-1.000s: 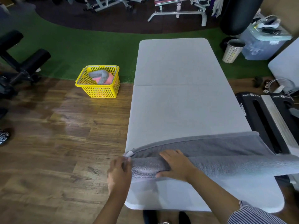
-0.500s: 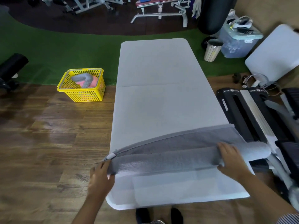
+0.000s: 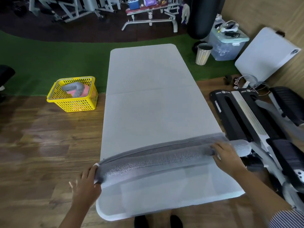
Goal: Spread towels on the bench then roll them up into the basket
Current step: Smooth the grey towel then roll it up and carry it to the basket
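A grey towel (image 3: 156, 159) lies across the near part of the pale grey bench (image 3: 148, 96), mostly rolled into a long tube. A narrow flat strip of it still lies beyond the roll, and its right end overhangs the bench edge. My left hand (image 3: 87, 183) touches the roll's left end with the thumb, fingers spread and blurred. My right hand (image 3: 227, 155) rests on top of the roll near its right end, fingers laid over it. The yellow basket (image 3: 54, 100) stands on the floor to the left and holds a rolled grey towel (image 3: 72, 87) and a pink one (image 3: 84, 91).
A black exercise machine (image 3: 243, 122) stands close along the bench's right side. Beyond it are a ribbed waste bin (image 3: 203, 54), a clear storage box (image 3: 228, 45) and a leaning white panel (image 3: 266, 55). Gym equipment (image 3: 151, 18) fills the back. My shoes (image 3: 141, 221) show below the bench.
The roll has moved further away from me and grown thicker, leaving a narrower flat strip. My right hand slid from the roll's left part to near its right end, and my left hand's fingers have spread.
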